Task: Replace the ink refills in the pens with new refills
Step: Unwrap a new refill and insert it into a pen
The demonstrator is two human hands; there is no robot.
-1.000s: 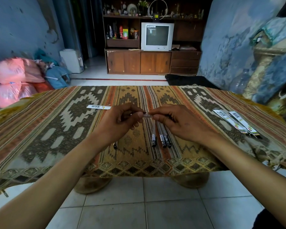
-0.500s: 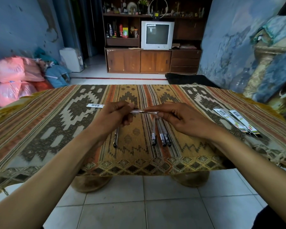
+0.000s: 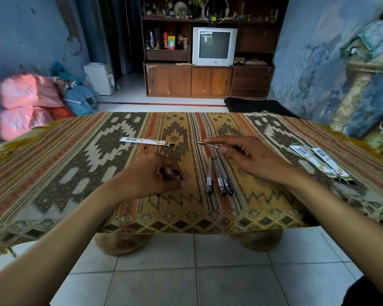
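Note:
My right hand (image 3: 252, 159) pinches a thin ink refill (image 3: 208, 144) between thumb and forefinger, its metal tip pointing left above the cloth. My left hand (image 3: 150, 176) is low over the cloth with curled fingers around a small dark pen part (image 3: 175, 172), mostly hidden and blurred. Three pens (image 3: 219, 178) lie side by side between my hands, pointing away from me. One refill packet (image 3: 146, 141) lies beyond my left hand. Two more refill packets (image 3: 318, 163) lie at the right.
The low table is covered by a patterned woven cloth (image 3: 80, 160), with its front edge close to me over a tiled floor. A tiny dark bit (image 3: 145, 147) lies near the left packet. A TV cabinet (image 3: 210, 80) stands far behind.
My hands were together at the centre, pulling on one pen. Now they are apart: the right keeps the refill, and the left has dropped down and left to the cloth.

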